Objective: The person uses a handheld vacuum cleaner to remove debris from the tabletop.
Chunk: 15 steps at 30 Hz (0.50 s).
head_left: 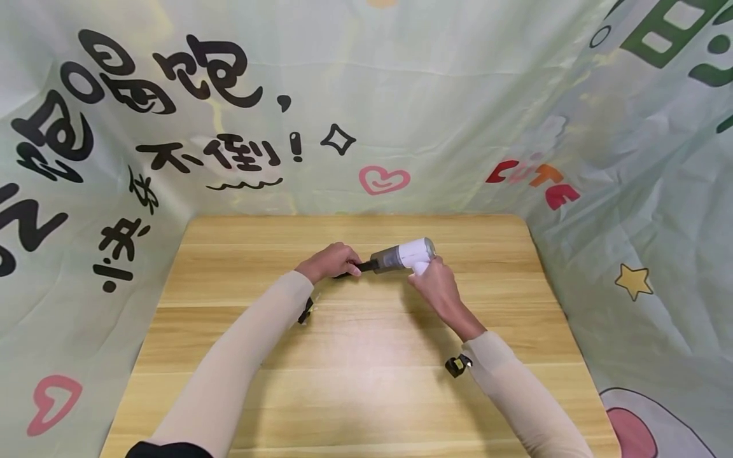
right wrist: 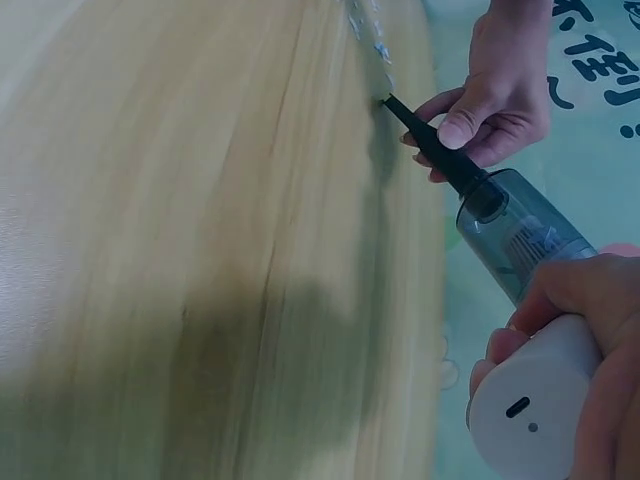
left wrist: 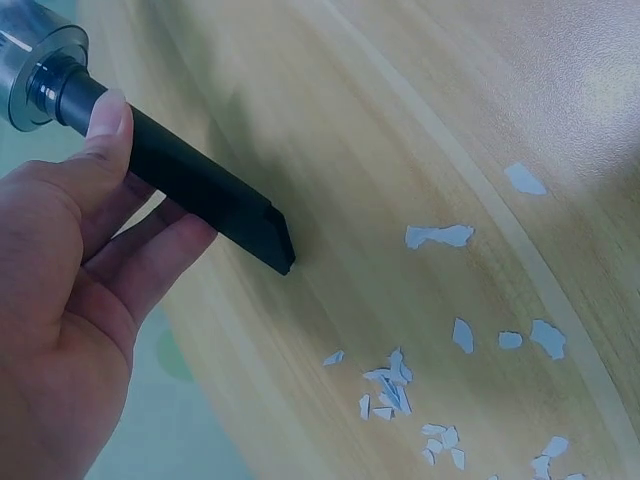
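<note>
A white handheld vacuum cleaner [head_left: 413,253] with a clear grey dust cup [right wrist: 522,228] is held above the far part of the table. My right hand [head_left: 438,286] grips its white handle [right wrist: 535,400]. With thumb and fingers, my left hand [head_left: 333,261] pinches the black crevice nozzle [left wrist: 185,170] at the front. In the left wrist view the nozzle's slanted tip points toward torn white paper scraps [left wrist: 440,236], several of them scattered over the wood. In the head view the left hand and arm hide the scraps.
The wooden table [head_left: 366,356] fills the space in front of me. Printed fabric [head_left: 446,95] with dark lettering hangs behind it and along both sides. A small black wrist camera [head_left: 458,365] sits at the right cuff, another [head_left: 307,312] at the left.
</note>
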Motion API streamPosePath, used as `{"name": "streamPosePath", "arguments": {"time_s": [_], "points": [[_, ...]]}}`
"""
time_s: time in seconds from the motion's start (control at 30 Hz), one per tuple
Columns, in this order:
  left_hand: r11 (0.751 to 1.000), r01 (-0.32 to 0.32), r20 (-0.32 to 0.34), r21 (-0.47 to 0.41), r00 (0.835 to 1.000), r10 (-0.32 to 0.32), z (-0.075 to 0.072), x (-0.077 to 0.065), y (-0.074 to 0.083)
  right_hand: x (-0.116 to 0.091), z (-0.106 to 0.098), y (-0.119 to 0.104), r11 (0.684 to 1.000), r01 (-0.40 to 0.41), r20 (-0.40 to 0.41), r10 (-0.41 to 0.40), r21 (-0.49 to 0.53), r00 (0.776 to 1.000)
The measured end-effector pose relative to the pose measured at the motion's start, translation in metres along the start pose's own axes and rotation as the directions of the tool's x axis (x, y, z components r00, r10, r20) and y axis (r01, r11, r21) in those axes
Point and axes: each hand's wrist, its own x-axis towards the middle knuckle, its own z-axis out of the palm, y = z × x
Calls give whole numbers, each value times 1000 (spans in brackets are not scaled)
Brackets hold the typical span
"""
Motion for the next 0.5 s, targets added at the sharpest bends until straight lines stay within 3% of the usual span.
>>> {"name": "streamPosePath", "arguments": {"time_s": [0.5], "points": [[999,45,24,-30,999,-44,-8,-3,-7,10,-5,-19,999,13,-14,-14,-52,1000]]}}
